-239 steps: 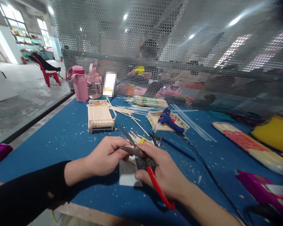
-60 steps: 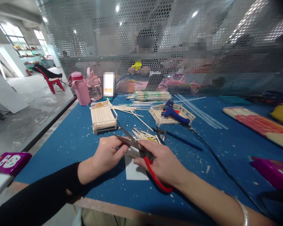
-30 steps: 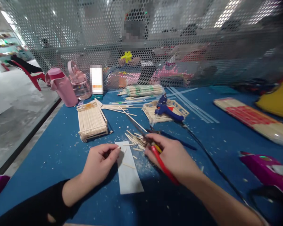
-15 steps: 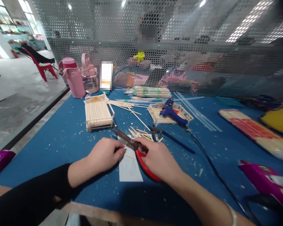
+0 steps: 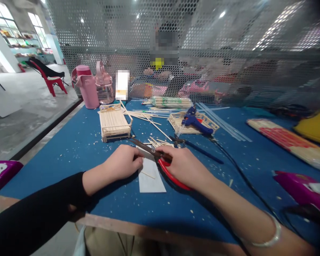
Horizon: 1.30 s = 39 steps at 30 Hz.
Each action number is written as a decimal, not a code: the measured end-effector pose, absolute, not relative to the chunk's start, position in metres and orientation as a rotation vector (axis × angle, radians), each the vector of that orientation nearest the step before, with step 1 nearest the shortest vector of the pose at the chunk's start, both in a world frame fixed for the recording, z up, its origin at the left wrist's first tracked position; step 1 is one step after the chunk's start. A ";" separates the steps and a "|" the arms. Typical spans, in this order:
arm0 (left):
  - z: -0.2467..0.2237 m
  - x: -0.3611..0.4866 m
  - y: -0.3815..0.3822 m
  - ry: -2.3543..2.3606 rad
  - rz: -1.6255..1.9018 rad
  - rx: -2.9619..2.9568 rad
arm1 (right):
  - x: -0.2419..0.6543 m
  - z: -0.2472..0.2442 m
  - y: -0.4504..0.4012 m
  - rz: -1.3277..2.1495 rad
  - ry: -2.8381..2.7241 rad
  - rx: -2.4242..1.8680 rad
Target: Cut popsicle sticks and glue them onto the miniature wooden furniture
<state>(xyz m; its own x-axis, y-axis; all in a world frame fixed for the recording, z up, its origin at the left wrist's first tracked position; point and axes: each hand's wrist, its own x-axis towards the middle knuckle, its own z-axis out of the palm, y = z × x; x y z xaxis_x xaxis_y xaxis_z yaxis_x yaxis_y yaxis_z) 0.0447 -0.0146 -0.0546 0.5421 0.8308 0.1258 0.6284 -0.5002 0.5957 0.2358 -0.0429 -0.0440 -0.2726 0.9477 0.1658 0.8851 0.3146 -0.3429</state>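
Note:
My right hand (image 5: pixel 185 165) is closed round the red-handled scissors (image 5: pixel 144 145), whose dark blades point to the upper left. My left hand (image 5: pixel 124 161) is pinched beside the blades, at the left edge of a white paper (image 5: pixel 152 183); whatever is between its fingertips is too small to make out. A thin short stick (image 5: pixel 147 174) lies on the paper. Short cut sticks (image 5: pixel 160 142) lie just behind the scissors. A small stick-built frame (image 5: pixel 115 122) stands behind my left hand.
A blue glue gun (image 5: pixel 196 122) rests on a second stick tray (image 5: pixel 173 122), with blue-handled pliers (image 5: pixel 202 152) in front. Pink bottles (image 5: pixel 89 89) and a lit phone (image 5: pixel 122 85) stand at the back left. A stick pack (image 5: pixel 288 142) lies right. A person sits behind the mesh.
The view has shifted, so the table items appear slightly higher. My left fingertips and the scissors have moved a little toward the paper's far end, and the thin stick now lies apart from my fingers.

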 end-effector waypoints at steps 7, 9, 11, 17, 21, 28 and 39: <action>-0.055 0.037 -0.005 1.287 0.705 2.231 | 0.237 -0.042 -0.041 0.298 -2.220 -1.632; -0.052 0.035 -0.004 1.355 0.732 2.279 | 0.237 -0.042 -0.041 0.302 -2.223 -1.651; -0.049 0.034 -0.004 1.423 0.714 2.324 | 0.236 -0.042 -0.041 0.301 -2.221 -1.669; -0.046 0.039 -0.016 1.403 0.616 2.357 | 0.241 -0.043 -0.040 0.305 -2.121 -1.669; -0.052 0.047 -0.024 1.171 0.843 2.354 | 0.242 -0.040 -0.036 0.646 -1.861 -1.577; -0.063 0.062 -0.026 0.792 1.186 2.329 | 0.225 -0.027 -0.044 1.116 -1.441 -1.419; -0.048 0.037 -0.001 1.278 0.936 2.291 | 0.239 -0.025 -0.041 0.912 -1.291 -1.412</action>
<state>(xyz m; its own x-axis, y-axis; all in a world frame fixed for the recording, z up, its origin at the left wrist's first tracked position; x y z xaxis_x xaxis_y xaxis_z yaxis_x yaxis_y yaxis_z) 0.0370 -0.0013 -0.0483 0.3732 0.8484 0.3756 0.6142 -0.5293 0.5853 0.2393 -0.0409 -0.0246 0.1539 0.9845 0.0839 0.2501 0.0433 -0.9672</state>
